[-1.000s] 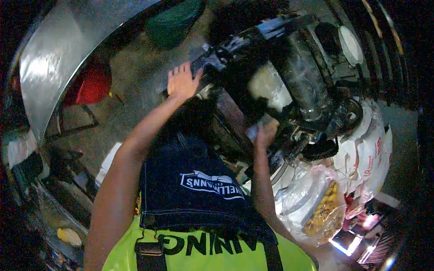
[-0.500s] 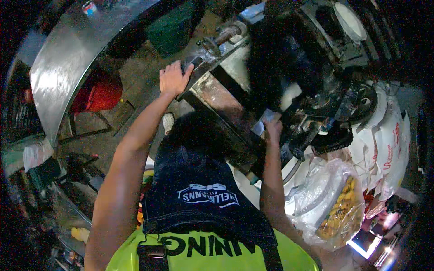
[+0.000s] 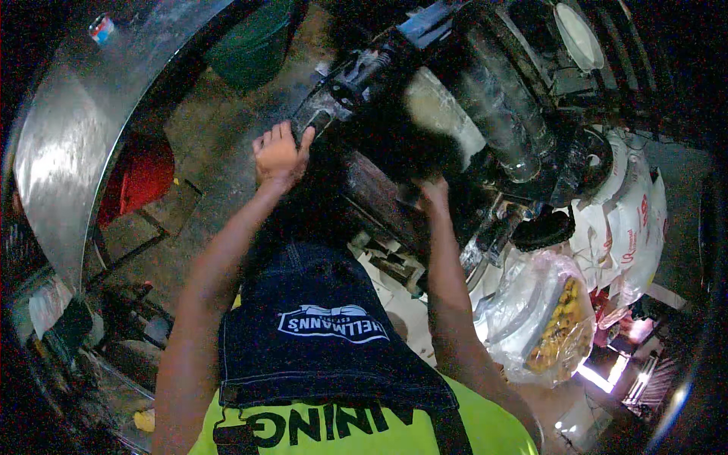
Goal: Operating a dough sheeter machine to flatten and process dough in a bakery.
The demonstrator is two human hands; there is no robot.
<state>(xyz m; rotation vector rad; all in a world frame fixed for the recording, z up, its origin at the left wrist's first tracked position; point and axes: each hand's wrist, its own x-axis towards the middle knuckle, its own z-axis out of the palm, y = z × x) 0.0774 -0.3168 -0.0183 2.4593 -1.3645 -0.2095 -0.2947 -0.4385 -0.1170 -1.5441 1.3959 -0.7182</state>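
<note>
A dark, flour-dusted machine with metal rollers [image 3: 504,106] stands in front of me. My left hand [image 3: 277,158] rests at its left end with fingers apart and the thumb out, beside a small dark handle-like part [image 3: 320,121]. Deep in the shadow below the rollers, my right hand [image 3: 432,196] has its fingers bent in, close to a long brownish board [image 3: 379,182]. What those fingers hold is lost in the dark. A pale, smooth sloping surface [image 3: 444,114] shows between the shadow and the rollers.
Stacked white sacks [image 3: 622,212] and a clear bag of yellow-brown food [image 3: 550,322] lie to the right, near a black toothed wheel [image 3: 544,230]. A steel table [image 3: 72,144] with a small can [image 3: 101,29] curves along the left. Red [image 3: 140,182] and green [image 3: 250,49] tubs stand beyond.
My view has shifted. My right hand has moved up and left into the shadow, and the flat pale scraper-like piece it held is no longer visible. My left hand stays at the machine's end.
</note>
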